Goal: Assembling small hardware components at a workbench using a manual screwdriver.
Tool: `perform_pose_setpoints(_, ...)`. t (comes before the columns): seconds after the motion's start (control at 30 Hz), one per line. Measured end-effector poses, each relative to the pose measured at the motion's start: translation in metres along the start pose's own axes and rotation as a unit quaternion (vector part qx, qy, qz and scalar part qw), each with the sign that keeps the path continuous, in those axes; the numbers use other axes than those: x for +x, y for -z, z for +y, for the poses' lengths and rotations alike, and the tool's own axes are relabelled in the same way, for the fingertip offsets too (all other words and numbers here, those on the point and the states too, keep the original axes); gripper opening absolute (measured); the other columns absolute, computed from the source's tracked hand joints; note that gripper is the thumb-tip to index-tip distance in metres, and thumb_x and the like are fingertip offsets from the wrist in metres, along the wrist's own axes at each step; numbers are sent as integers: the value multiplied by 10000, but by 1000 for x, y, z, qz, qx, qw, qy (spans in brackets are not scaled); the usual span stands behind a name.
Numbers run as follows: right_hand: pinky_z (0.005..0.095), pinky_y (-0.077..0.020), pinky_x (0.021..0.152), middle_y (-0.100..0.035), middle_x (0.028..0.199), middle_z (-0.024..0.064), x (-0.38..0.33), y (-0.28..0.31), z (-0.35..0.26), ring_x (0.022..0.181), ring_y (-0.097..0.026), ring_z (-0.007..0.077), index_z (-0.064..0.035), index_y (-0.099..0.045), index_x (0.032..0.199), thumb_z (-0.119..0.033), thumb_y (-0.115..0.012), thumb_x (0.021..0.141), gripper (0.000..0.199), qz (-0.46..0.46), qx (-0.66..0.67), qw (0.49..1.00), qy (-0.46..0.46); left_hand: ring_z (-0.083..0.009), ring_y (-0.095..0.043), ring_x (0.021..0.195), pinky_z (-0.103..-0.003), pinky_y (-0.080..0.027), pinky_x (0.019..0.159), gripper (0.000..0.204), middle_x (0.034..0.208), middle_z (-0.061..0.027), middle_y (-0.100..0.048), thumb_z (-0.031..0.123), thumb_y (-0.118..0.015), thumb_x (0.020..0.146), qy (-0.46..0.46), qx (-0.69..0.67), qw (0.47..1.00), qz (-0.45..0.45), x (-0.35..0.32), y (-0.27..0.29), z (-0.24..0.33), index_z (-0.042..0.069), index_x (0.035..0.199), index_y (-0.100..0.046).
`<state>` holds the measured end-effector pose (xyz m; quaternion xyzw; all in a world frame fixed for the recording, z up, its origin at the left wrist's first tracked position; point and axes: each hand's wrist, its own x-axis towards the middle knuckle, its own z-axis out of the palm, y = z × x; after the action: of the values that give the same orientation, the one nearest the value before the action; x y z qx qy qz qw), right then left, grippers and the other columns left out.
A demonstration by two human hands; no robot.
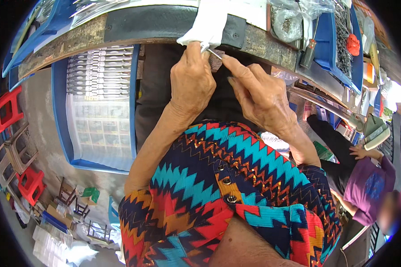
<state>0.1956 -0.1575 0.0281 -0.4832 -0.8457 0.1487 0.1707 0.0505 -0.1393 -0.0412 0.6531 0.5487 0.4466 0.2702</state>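
Note:
My left hand (192, 82) is raised to the bench edge, its thumb and fingers pinched on a small silver metal piece (205, 47). The fingers mostly cover that piece, so its kind is unclear. White cloth (209, 24) drapes over the edge and touches my left fingertips. From the piece, a thin shiny strip (215, 54) points toward my right hand (263, 91). The right index fingertip is at the strip's end, with the thumb apart below it and the other fingers loosely bent. Left of my arm, a blue tray (60, 118) holds rows of silver metal tools (98, 73).
The wooden bench edge (62, 52) curves across the top. A screwdriver (308, 53) and a blue bin (327, 40) of small dark parts lie at its right. Red stools (9, 110) stand at far left. Another person in a purple shirt (370, 189) sits at right.

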Motion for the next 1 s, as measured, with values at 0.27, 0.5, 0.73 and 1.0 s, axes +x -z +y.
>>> perform_pose_setpoints(0.27,329,-413,410,-431,609,84,5,1,4,493,-490,224,-46,-543,1102,-48,-613,750,359,-43,14,999,-4,-354,-561,570,-383,-445,471,112,645,-191,-513,-15,-519,790,-31,8,999,-13,1,0,-4,-31,816,-411)
perform_pose_setpoints(0.5,230,-376,414,-560,675,70,8,2,1,508,-489,93,1,-610,1022,-39,-548,833,203,-7,374,893,-249,-356,-563,570,-388,-448,475,121,637,-186,-516,-40,-518,764,-38,1,999,-4,0,-4,-7,-32,822,-412)
perform_pose_setpoints(0.73,161,-258,322,-493,638,91,-5,-6,15,404,-368,57,12,-533,1123,-136,-513,861,302,-35,799,444,-405,-395,-569,603,-403,-439,486,106,669,-224,-535,-4,-496,814,-44,19,999,5,0,-4,-6,-40,895,-437)
perform_pose_setpoints(1.0,271,-450,526,-586,716,39,-7,-12,5,570,-545,142,-45,-574,1066,-60,-591,786,281,3,351,915,-200,-371,-548,559,-396,-408,480,92,645,-215,-513,36,-457,874,-46,18,998,35,-2,-9,-5,-38,930,-458)
